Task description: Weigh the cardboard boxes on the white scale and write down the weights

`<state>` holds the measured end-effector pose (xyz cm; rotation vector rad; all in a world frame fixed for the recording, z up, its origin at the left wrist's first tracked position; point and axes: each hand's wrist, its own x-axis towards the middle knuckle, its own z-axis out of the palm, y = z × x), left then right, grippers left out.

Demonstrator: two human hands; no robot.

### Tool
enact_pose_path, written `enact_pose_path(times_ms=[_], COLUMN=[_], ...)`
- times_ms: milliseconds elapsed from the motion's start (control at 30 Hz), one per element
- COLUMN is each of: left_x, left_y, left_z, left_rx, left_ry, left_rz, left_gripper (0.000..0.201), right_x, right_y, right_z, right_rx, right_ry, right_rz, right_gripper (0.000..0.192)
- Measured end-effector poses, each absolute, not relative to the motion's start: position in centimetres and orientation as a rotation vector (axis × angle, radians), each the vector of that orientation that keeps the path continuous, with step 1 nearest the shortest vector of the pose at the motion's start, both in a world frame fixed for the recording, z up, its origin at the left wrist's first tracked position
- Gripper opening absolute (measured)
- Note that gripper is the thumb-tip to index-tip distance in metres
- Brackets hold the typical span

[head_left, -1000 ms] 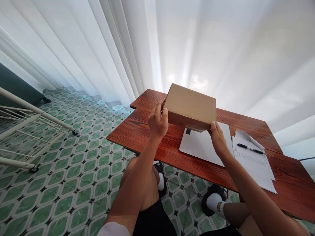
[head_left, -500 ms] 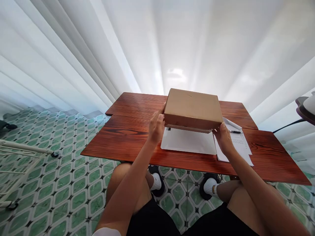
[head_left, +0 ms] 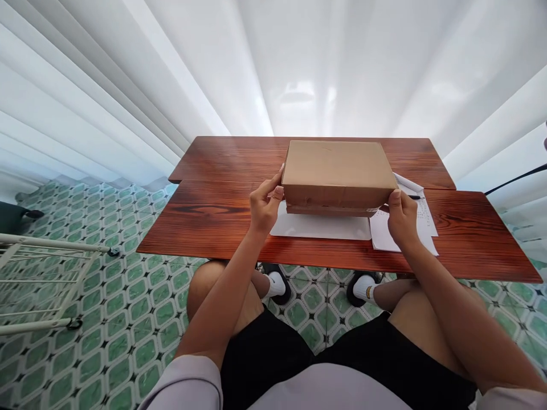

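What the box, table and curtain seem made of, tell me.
Box: probably cardboard, matte, with plain brown faces and folded-looking edges.
Table: wood or wood-look laminate, slightly glossy; dark grain streaks its reddish-brown top.
Curtain: apparently thin fabric; light glows through its white folds; fibre unclear.

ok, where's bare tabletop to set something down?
Bare table: left of the left hand, to the left edge; right of the papers, to the right edge. Crowded: the middle, with cardboard box over white panel, pen on the papers, right hand on the box.
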<state>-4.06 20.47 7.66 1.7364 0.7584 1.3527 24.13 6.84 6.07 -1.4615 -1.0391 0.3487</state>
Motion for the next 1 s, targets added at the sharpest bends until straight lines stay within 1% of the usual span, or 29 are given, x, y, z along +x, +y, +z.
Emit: enact_pose_path(times_ms=[267, 667, 833, 1000], left_x=[-4.1, -4.3, -4.3, -4.5], left_y=[20.5, 20.5, 19.9, 19.9], left_z=[6.8, 5.4, 5.5, 4.9], left_rx=[1.755, 1.799, 1.838, 1.851], left_ry=[0.777, 0.776, 0.707, 0.655], left_rz=[1.396, 1.435, 1.449, 1.445], left_gripper=[0.053, 0.051, 0.049, 0.055], right_x=[23.8, 23.8, 23.4, 23.3], right_y=[6.7, 6.4, 6.1, 5.9], right_z=[5.8, 5.9, 6.4, 6.6], right_rx=[-1.480, -1.533, -1.549, -1.619], right_ry=[-1.071, -1.225, -1.315, -1.347], right_rz=[0.360, 0.244, 0.193, 0.136], right_gripper=[0.058, 0.057, 0.062, 0.076])
